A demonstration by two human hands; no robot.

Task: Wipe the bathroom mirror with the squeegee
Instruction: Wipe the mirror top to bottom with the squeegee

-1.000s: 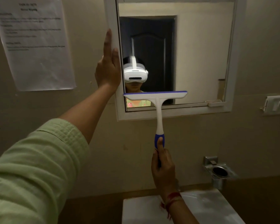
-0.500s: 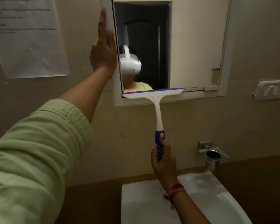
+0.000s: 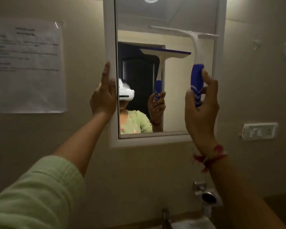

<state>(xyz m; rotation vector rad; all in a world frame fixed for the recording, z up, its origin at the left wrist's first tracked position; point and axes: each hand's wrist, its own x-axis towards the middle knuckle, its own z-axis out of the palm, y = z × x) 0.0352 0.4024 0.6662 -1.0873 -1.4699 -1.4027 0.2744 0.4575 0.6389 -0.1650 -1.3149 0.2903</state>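
My right hand point(image 3: 201, 103) has its grip clamped on the squeegee point(image 3: 196, 63), blade high on the mirror point(image 3: 172, 96); my left hand point(image 3: 104, 96) lies flat, grip apart, on the left frame.

Head view faces mirror point(image 3: 165, 80) (close).

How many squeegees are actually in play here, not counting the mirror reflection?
1. The squeegee is held by its blue grip in the right hand, blade high on the right side of the mirror. The second one seen in the glass is only its reflection.
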